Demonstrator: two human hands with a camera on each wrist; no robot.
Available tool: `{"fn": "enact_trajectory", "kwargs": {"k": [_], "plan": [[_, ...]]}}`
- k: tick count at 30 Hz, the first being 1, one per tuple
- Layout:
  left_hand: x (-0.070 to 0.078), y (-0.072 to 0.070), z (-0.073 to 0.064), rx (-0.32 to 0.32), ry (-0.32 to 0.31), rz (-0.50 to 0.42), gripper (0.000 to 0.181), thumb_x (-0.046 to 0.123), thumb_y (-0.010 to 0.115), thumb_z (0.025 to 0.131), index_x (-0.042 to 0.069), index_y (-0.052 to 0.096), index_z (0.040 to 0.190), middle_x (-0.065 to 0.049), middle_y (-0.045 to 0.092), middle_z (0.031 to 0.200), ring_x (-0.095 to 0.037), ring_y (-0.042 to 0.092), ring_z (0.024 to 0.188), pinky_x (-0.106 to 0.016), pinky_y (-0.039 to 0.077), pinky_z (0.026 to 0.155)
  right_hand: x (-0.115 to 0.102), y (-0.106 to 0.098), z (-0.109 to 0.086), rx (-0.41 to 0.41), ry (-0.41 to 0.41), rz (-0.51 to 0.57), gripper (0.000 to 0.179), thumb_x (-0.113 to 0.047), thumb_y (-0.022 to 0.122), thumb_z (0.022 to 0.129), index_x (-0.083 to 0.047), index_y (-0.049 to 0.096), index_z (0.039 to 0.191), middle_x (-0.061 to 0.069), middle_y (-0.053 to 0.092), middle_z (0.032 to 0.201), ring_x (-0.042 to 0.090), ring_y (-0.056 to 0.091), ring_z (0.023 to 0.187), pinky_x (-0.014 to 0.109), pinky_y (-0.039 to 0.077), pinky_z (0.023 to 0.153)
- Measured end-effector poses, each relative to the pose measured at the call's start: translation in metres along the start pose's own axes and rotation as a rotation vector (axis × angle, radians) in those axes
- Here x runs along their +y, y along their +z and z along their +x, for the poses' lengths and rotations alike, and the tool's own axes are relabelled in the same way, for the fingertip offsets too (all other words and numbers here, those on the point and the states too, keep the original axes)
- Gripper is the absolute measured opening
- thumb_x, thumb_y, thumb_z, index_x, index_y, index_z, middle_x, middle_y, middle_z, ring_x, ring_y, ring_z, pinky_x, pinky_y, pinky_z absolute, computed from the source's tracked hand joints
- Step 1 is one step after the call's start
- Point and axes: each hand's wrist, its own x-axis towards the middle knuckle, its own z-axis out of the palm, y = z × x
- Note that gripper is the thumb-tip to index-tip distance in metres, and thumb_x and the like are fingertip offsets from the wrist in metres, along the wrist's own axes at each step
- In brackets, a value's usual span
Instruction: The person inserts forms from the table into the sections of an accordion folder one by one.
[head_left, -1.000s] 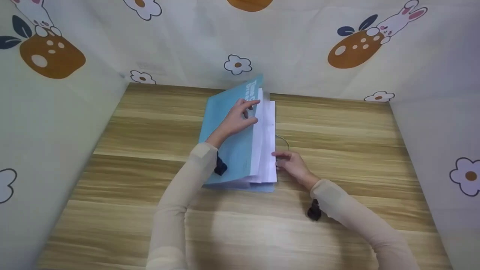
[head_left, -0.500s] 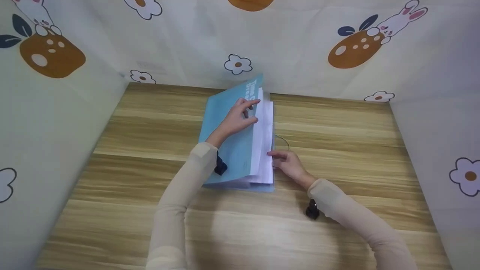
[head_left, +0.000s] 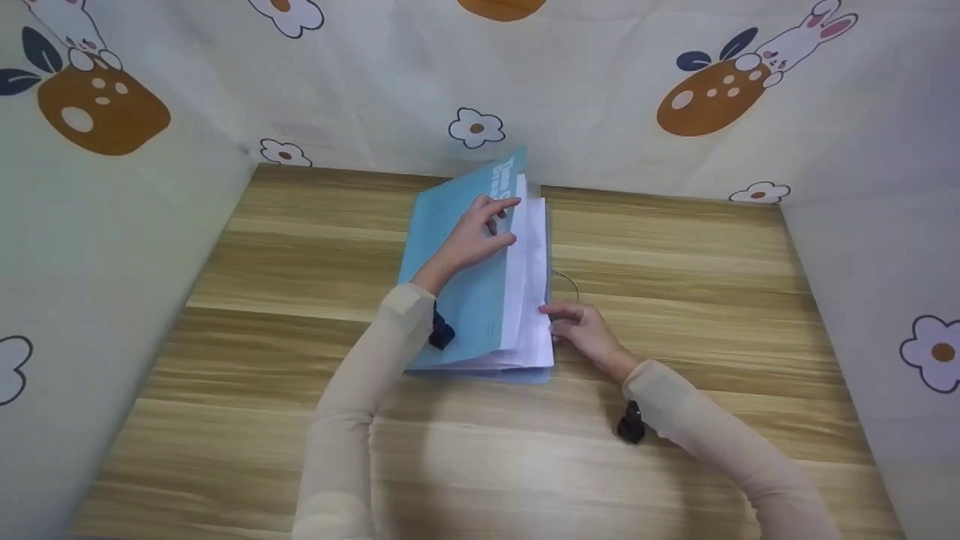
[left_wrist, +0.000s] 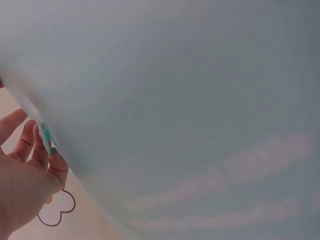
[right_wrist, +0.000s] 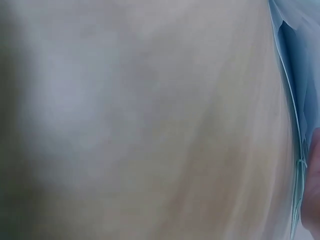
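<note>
A light blue document folder (head_left: 442,217) with white lettering lies on the table, its front cover raised at a slant. My left hand (head_left: 478,234) pinches the cover's free right edge; in the left wrist view the fingers close round that edge beside a small green fastener (left_wrist: 46,134). White paper sheets (head_left: 533,300) show between the covers. At their right edge, my right hand (head_left: 586,330) pinches the sheets, index finger on top and thumb at the side. Only a bit of this hand shows in the right wrist view, beside the folder's blue edge (right_wrist: 287,65).
A thin elastic cord (head_left: 568,278) loops out from the folder's right side. The wood-grain table (head_left: 300,247) is bounded at the back and sides by patterned cloth walls (head_left: 375,97). The folder's top stands close to the back wall.
The sheets' right edge shifted left with my right hand, then back to the right, uncovering a strip of the back cover along the upper side. My left hand and the raised cover stay put.
</note>
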Motion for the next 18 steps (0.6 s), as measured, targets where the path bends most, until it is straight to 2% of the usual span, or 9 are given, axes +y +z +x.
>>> {"fn": "enact_trajectory", "kwargs": {"k": [6,18], "plan": [[-0.001,0.001,-0.001,-0.002,-0.005,-0.002,0.052,0.022,0.059,0.078,0.02,0.046,0.129,-0.001,0.041,0.104,-0.014,0.043,0.082,-0.024,0.039,0.067,0.002,0.004,0.001,0.006,0.025,0.043,0.034,0.014,0.047,0.077,0.015,0.053,0.11,0.025,0.052,0.112,0.017,0.055,0.08,0.031,0.047,0.069],[-0.001,0.0,-0.001,0.001,-0.001,-0.008,0.052,0.022,0.059,0.079,0.021,0.045,0.129,-0.001,0.041,0.104,-0.014,0.043,0.083,-0.024,0.04,0.068,0.004,0.016,0.003,0.086,0.063,0.115,0.037,0.013,0.048,0.074,0.014,0.052,0.111,0.022,0.054,0.109,0.017,0.057,0.076,0.028,0.048,0.066]]}}
